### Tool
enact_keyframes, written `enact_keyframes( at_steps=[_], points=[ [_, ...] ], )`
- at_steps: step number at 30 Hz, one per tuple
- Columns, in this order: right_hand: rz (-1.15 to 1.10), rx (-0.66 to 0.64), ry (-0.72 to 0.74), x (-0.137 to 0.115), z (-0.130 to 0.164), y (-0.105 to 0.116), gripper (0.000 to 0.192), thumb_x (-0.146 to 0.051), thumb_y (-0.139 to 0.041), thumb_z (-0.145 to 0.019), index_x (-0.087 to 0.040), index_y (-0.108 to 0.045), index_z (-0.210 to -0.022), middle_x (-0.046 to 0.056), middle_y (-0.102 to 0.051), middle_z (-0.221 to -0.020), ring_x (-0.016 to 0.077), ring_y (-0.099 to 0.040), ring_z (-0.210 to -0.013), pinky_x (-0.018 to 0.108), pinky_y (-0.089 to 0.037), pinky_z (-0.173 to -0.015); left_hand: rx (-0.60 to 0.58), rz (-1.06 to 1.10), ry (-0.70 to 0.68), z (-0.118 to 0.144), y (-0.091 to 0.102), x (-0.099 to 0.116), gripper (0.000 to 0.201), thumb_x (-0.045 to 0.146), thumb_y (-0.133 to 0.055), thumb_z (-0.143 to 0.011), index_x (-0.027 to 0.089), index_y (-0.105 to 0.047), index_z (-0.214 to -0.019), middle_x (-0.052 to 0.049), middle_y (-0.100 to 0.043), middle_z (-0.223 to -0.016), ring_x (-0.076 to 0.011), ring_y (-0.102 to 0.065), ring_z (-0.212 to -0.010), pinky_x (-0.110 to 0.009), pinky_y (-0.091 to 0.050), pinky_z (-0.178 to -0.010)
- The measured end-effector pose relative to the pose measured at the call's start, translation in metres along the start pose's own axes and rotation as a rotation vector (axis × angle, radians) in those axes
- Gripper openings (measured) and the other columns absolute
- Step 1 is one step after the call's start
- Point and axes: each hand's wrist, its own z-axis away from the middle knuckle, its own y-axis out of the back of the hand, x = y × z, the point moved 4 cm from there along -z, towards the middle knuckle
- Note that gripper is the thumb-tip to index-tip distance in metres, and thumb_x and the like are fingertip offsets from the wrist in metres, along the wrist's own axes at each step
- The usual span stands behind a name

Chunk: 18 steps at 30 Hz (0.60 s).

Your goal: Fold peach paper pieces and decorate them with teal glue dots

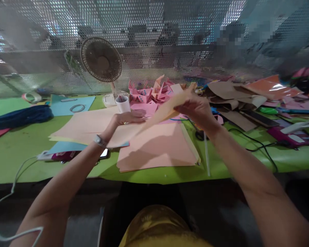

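Observation:
My right hand point(198, 109) pinches the raised right end of a pale orange sheet of paper point(161, 110), which slants down to the left. With fingers stretched out, my left hand point(130, 117) lies flat on the sheet's left part. Below the lifted sheet is a stack of peach paper point(154, 151) near the table's front edge. Another spread of peach sheets point(79, 125) lies under and beside my left forearm. Just behind my left hand stands a white cup point(123, 104) with thin things in it. Pink folded paper pieces point(144, 94) are heaped behind both hands.
A round fan point(101, 60) stands at the back before a perforated metal screen. Brown paper pieces point(226, 91) pile up at right. A dark blue pouch point(22, 116) lies at left. Black scissors handles point(200, 136), a white stick point(207, 154) and cables lie on the green table.

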Motion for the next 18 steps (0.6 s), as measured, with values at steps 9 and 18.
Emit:
enact_keyframes(
  at_steps=[9, 18],
  points=[
    [0.178, -0.517, -0.074, 0.068, 0.094, -0.025, 0.031, -0.039, -0.05, -0.096, -0.024, -0.078, -0.098, 0.008, -0.076, -0.109, 0.0206, -0.07, -0.105, 0.038, -0.053, -0.096, -0.537, -0.546, -0.046, 0.073, -0.04, -0.036, 0.048, 0.02, -0.031, -0.102, 0.034, -0.05, -0.143, 0.002, -0.043, -0.154, -0.0199, -0.034, -0.147, -0.048, -0.028, -0.122],
    [0.18, -0.507, -0.051, 0.076, 0.098, -0.027, 0.032, -0.037, -0.049, -0.097, -0.024, -0.076, -0.105, 0.009, -0.075, -0.112, 0.021, -0.07, -0.103, 0.039, -0.053, -0.092, -0.466, -0.341, 0.103, 0.061, -0.046, -0.004, 0.049, 0.045, -0.037, -0.102, 0.027, -0.047, -0.147, -0.003, -0.038, -0.158, -0.0241, -0.034, -0.147, -0.045, -0.033, -0.12]
  ],
)
